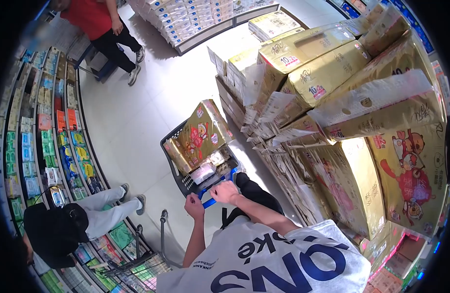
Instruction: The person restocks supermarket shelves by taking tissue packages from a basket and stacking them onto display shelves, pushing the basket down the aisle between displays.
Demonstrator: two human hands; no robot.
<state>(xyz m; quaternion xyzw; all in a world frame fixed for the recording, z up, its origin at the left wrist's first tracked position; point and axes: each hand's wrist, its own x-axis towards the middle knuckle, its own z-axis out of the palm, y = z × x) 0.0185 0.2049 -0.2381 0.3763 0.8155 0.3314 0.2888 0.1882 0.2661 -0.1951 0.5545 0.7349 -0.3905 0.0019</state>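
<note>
Right hand (pixel 226 192) curled, on blue cart handle (pixel 209 202)

My right hand (pixel 225 192) covers part of the blue handle (pixel 209 203). The top edge cuts off the person in red (pixel 92 22), the bottom edge my shirt (pixel 303 256). In the cart (pixel 187 185), the print on the white pack (pixel 204 173) is too small to tell.

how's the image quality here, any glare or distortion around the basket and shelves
Head view: fisheye distortion bows the left shelves, with black corners; head view: strong glare whitens the floor beyond the black basket; head view: shiny highlights on the gold packs at right; head view: both hands, left and right, look fairly clear.
</note>
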